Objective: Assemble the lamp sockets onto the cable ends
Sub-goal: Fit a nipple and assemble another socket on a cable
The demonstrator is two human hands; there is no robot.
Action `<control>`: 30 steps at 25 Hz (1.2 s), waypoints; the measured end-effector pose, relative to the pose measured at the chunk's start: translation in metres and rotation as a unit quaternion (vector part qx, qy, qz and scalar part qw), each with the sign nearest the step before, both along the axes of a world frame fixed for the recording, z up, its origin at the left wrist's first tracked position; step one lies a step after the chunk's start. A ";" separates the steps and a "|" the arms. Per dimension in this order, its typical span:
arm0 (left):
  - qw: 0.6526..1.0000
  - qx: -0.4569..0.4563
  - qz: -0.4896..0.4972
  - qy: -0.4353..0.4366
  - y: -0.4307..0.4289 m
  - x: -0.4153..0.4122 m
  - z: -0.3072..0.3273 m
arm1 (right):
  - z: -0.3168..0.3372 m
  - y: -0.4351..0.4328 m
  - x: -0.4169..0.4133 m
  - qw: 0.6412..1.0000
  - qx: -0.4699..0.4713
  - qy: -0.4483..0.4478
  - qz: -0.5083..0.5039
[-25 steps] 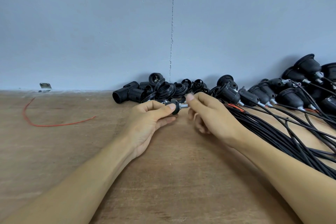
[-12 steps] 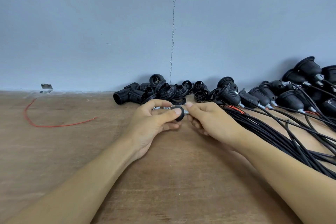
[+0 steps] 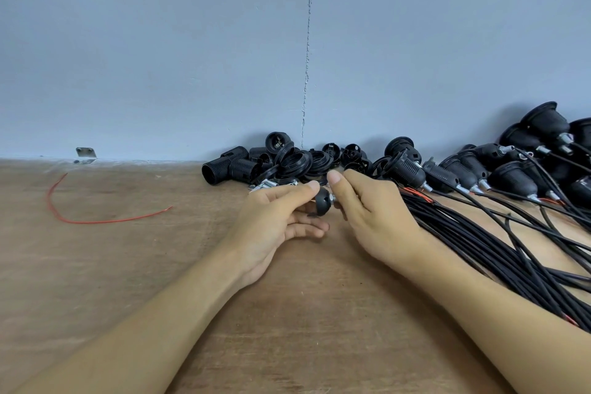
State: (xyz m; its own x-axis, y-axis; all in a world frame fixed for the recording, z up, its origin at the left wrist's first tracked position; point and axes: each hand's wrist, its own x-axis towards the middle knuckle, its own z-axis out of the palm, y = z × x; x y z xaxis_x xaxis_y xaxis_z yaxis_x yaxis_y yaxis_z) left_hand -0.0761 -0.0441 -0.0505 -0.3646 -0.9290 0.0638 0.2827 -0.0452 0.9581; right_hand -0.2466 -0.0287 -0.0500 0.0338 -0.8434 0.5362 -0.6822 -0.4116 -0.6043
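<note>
We hold one socket cap [image 3: 322, 199] near the back edge of the worktop [image 3: 144, 265].
Our left hand [image 3: 275, 217] grips its black dome; our right hand [image 3: 374, 214] pinches what looks like its metal stem. Just behind crowd loose socket parts [image 3: 289, 165]; cables [image 3: 473, 233] run beside our right wrist.

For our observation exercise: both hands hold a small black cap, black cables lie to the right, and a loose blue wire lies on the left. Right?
No: the loose wire is red, not blue, as the head view shows. The left hand and right hand do hold the black cap, black cables to the right.
</note>
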 end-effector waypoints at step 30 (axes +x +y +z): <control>0.998 -0.022 0.050 0.014 0.003 -0.008 -0.002 | -0.001 -0.004 -0.003 0.999 0.011 0.030 -0.012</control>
